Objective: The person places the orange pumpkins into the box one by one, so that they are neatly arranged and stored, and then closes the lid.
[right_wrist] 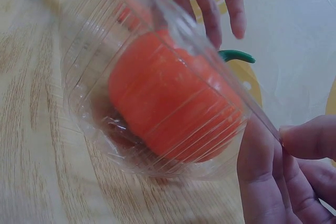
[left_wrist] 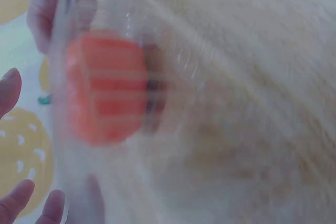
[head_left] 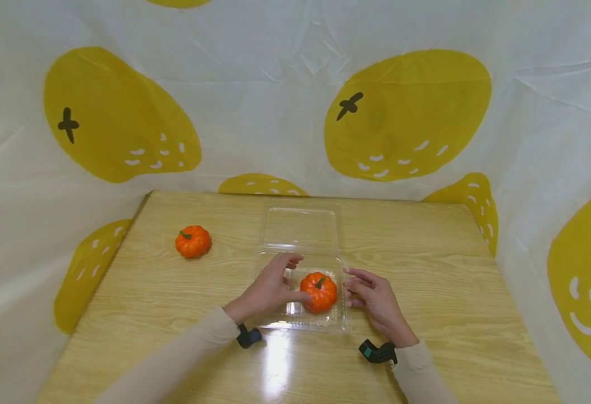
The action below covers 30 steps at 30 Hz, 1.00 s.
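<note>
A clear plastic clamshell container [head_left: 270, 317] lies on the table with its lid [head_left: 300, 227] folded back, away from me. Inside its base, right of the middle, sits a small orange pumpkin [head_left: 318, 294] with a green stem. My left hand [head_left: 272, 285] hovers over the left part of the base, thumb and fingers spread, the thumb overlapping the pumpkin's left side in the head view. At the right edge, my right hand [right_wrist: 299, 166] pinches the container's rim between thumb and fingers. The left wrist view is blurred, with the pumpkin [left_wrist: 107, 90] showing through the plastic.
A second orange pumpkin [head_left: 192, 242] stands on the wooden table [head_left: 416, 241], left of the container. White cloth [head_left: 265, 106] printed with big yellow fruit hangs behind the table and along its sides. Each wrist wears a black band.
</note>
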Tool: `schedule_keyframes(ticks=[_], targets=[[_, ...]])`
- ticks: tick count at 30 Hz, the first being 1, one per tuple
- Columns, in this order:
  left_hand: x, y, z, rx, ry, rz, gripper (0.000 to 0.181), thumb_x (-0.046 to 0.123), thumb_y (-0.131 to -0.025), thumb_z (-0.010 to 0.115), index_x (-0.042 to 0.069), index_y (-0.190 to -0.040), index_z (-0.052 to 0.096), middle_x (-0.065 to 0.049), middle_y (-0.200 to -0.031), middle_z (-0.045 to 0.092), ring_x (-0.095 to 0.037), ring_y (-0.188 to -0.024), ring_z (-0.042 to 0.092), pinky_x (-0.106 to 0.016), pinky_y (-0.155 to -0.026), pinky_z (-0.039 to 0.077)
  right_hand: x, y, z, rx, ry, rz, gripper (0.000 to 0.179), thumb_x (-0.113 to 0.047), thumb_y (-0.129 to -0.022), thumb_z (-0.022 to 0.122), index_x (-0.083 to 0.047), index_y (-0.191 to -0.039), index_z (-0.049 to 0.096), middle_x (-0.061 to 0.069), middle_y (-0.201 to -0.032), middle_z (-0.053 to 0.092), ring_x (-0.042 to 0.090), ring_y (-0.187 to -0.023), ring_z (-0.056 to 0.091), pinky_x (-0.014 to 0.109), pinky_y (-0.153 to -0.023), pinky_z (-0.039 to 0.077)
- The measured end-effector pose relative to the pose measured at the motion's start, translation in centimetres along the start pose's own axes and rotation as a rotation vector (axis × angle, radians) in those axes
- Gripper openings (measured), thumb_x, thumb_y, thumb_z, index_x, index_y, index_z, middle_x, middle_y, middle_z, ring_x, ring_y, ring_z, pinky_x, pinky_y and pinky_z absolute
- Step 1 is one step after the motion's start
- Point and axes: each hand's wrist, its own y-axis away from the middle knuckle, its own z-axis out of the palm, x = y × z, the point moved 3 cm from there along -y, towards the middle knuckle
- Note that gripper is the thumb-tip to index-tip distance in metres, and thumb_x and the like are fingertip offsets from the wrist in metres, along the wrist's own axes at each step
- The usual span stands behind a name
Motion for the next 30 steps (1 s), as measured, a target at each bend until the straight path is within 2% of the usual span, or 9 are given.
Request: schedule_keyframes(ticks=[4,8,11,19,30], targets=[[-0.1,0.1,-1.3,0.033,-0.027,0.012,0.088,0.032,-0.076,0.093,0.008,-0.148,0.046,-0.019,-0.144,0.053,-0.036,-0.128,0.056,-0.043,-0.095,0.059,0.1,0.0,0.0,0.007,0.000,0.005,0.049,-0.007,-0.100,0.066,0.010,-0.144,0.051,-0.001,-0.092,0.076,0.007,-0.075,0.070,0.026,-0.067,0.064],[-0.3,0.3,-2.8,0.054,-0.044,0.028,0.088,0.030,-0.078,0.092,0.007,-0.149,0.045,-0.020,-0.145,0.052,-0.038,-0.130,0.055,-0.047,-0.097,0.059,0.2,0.1,0.1,0.009,0.007,0.008,0.049,-0.007,-0.101,0.065,0.010,-0.145,0.050,-0.001,-0.092,0.076,0.007,-0.075,0.070,0.026,-0.068,0.064],[-0.4,0.5,-3.8,0.064,-0.066,0.029,0.087,0.032,-0.080,0.091,0.008,-0.149,0.044,-0.019,-0.146,0.051,-0.038,-0.131,0.055,-0.044,-0.097,0.059,0.2,0.1,0.1,0.015,0.006,0.014,0.049,-0.007,-0.100,0.066,0.009,-0.145,0.051,-0.002,-0.091,0.076,0.007,-0.074,0.070,0.026,-0.068,0.064],[-0.2,0.8,-6.8,0.112,-0.089,0.006,0.085,0.033,-0.081,0.090,0.012,-0.150,0.045,-0.011,-0.144,0.051,-0.035,-0.131,0.054,-0.044,-0.098,0.058,0.3,0.1,0.0,0.047,0.020,0.020,0.047,-0.006,-0.100,0.066,0.007,-0.144,0.054,-0.002,-0.091,0.076,0.007,-0.074,0.069,0.026,-0.066,0.064],[-0.2,1.5,-11.2,0.211,-0.151,-0.007,0.086,0.033,-0.081,0.090,0.012,-0.150,0.044,-0.013,-0.146,0.050,-0.035,-0.130,0.055,-0.047,-0.097,0.059,0.1,0.0,0.0,0.033,0.050,0.031,0.049,-0.009,-0.101,0.066,0.006,-0.145,0.052,-0.003,-0.093,0.076,0.007,-0.077,0.070,0.026,-0.069,0.065]])
